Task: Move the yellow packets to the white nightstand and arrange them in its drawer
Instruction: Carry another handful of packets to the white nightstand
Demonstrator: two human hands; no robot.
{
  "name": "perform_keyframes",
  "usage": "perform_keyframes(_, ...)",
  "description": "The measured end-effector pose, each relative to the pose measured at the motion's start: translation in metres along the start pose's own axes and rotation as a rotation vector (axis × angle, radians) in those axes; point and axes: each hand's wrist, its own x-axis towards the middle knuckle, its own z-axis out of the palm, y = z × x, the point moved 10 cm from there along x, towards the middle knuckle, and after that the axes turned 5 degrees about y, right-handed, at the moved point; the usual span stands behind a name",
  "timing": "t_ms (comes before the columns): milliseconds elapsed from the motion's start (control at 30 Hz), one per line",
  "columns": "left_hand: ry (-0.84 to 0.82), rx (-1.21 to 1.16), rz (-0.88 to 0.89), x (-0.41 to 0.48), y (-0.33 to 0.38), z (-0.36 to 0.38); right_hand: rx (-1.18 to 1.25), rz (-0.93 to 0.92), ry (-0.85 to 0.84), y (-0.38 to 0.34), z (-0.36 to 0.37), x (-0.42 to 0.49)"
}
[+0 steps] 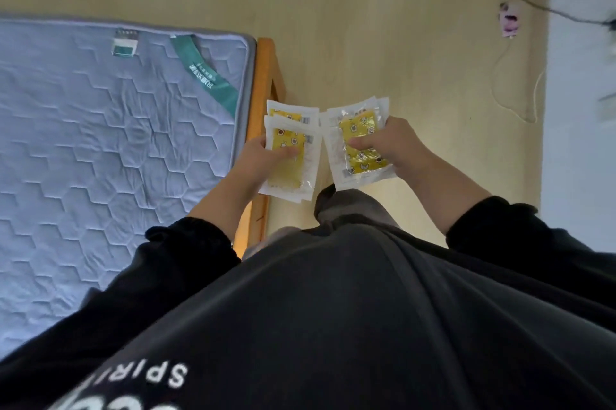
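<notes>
Sweatshirt (333, 309); 2 hands (263, 161) (388, 142), 2 yellow-packet stacks (286, 174) (365, 161)

Sweatshirt (333, 309), my own, chest print: white capitals, seen upside down, read "SPIRI"; the rest of the word is hidden. A second line of larger white letters is cut by the picture's lower edge and cannot be read.

Green band (206, 76) on the mattress (83, 142): white characters, not Latin, too blurred to make out.

Small tag (125, 42) near the band: print too fine to read.

Yellow packets (286, 156): barcode-like patches and small print, illegible.
</notes>
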Motion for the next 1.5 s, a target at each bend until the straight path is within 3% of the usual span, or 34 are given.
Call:
perform_keyframes(167, 0.074, -0.123, -0.040, 0.050, 0.054, -0.005, -0.073, -0.027, -0.050, -0.081, -0.001, 0.059)
perform_keyframes(367, 0.190, -0.283, -0.057, 0.099, 0.094, -0.058, -0.192, -0.062, -0.135, -0.175, 0.046, 0.116)
perform_keyframes(733, 0.473, -0.649, -0.170, 0.175, 0.122, -0.223, -0.507, -0.260, -0.384, -0.362, 0.254, 0.158)
perform_keyframes(1133, 0.830, -1.000, -0.304, 0.215, 0.120, -0.348, -0.882, -0.396, -0.699, -0.462, 0.471, 0.180)
perform_keyframes(1367, 1.022, -1.159, -0.347, 0.304, 0.193, -0.427, -1.049, -0.472, -0.865, -0.589, 0.582, 0.232)
perform_keyframes(1500, 1.012, -1.213, -0.356, 0.364, 0.261, -0.475, -1.136, -0.495, -0.877, -0.683, 0.628, 0.268)
